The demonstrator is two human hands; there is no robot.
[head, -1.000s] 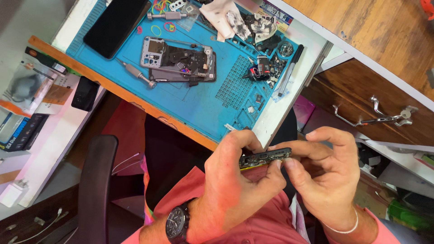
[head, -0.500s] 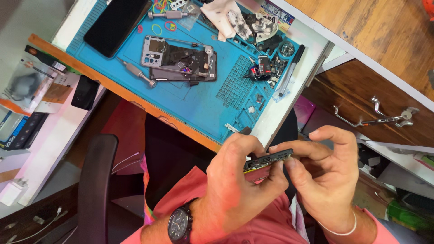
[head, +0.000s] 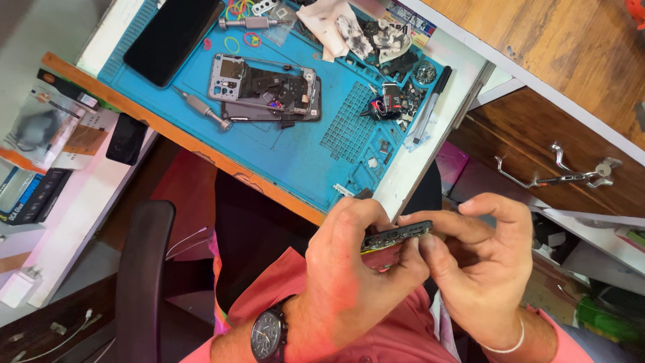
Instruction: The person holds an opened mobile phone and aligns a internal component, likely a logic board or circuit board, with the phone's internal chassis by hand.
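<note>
My left hand and right hand both pinch the thin dark phone frame edge-on | beyond the blue rubber work mat near corner

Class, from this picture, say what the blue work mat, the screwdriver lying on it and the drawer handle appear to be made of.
Blue work mat: probably silicone or rubber, matte with moulded grid cells. Screwdriver: metal, brushed silver sheen. Drawer handle: shiny, likely chromed metal, bright reflections.

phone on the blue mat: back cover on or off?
Off. The phone lies open on the blue mat, with its internal boards and metal shields exposed.
</note>
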